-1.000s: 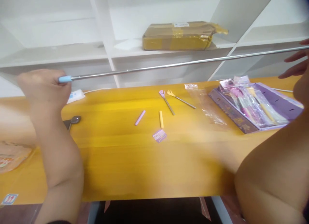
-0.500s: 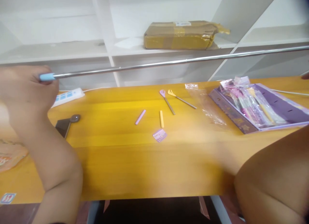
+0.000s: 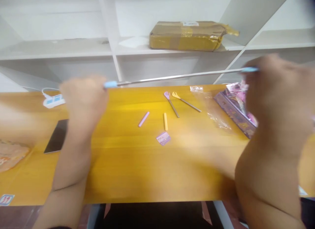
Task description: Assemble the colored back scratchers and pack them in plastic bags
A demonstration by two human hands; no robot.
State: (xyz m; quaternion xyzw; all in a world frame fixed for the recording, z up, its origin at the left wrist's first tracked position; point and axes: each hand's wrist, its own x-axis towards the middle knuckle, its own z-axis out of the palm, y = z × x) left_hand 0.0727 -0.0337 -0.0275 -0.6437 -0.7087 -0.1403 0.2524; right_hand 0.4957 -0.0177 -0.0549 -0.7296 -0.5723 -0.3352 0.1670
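Note:
A telescopic back scratcher rod point(image 3: 182, 76), silver with light-blue ends, stretches between my hands above the table. My left hand point(image 3: 85, 99) is closed around its left end, and a blue tip shows past the fist. At the other end my right hand point(image 3: 278, 87), blurred, is closed on it; whatever lies inside that fist is hidden. Below lie a purple claw-headed back scratcher point(image 3: 171, 104) and a yellow one point(image 3: 187, 102), both with thin metal stems. Nearer me are a loose purple handle tube point(image 3: 143, 119), a yellow tube point(image 3: 165, 121) and a small purple card point(image 3: 163, 138).
Behind my right hand stands a purple box point(image 3: 233, 114) with bagged items. Clear plastic wrappers point(image 3: 219, 120) lie beside it. On the left are a power strip point(image 3: 53, 101), a dark phone point(image 3: 57, 137) and an orange-printed bag point(image 3: 12, 155). A taped carton point(image 3: 187, 35) sits on the shelf.
My hands have come closer together, the left moving right and the right swinging into view from the right edge. The rod between them is much shorter now.

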